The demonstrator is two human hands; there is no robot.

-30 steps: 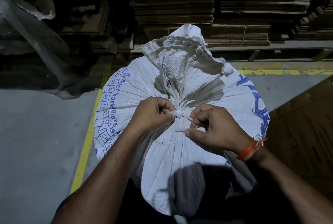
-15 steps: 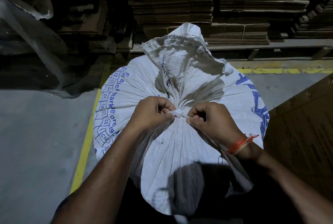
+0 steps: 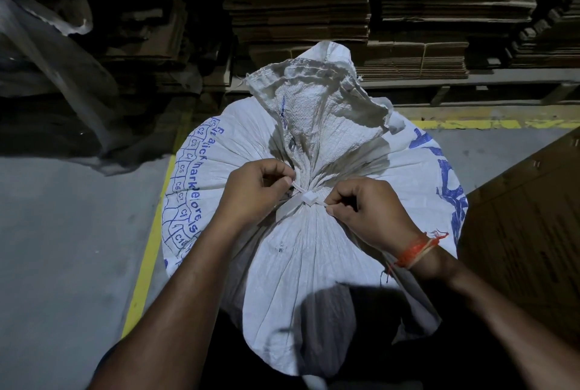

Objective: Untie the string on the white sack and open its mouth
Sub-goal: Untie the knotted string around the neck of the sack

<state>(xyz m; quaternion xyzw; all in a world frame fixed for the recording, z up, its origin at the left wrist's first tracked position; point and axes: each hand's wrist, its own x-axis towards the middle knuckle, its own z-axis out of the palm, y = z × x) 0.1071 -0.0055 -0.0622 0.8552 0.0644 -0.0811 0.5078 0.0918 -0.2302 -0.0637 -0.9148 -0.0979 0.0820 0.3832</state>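
A full white woven sack (image 3: 314,257) with blue print stands upright in front of me. Its neck is gathered and bound by a flat white string (image 3: 306,198) with a knot in the middle. Above the tie the crumpled mouth (image 3: 317,97) fans out, still pinched at the neck. My left hand (image 3: 257,191) pinches the string's left end just left of the knot. My right hand (image 3: 370,213), with an orange thread on the wrist, pinches the string on the right side of the knot.
Stacks of flattened cardboard (image 3: 345,12) rise on pallets behind the sack. A brown carton (image 3: 533,232) stands close on the right. A yellow floor line (image 3: 147,257) runs along the sack's left, on the grey concrete floor (image 3: 62,248). Clear plastic sheeting (image 3: 47,44) hangs at left.
Both hands have drawn slightly apart along the string, so the knot now shows between them. My right hand has shifted right and lower. The sack has stayed put.
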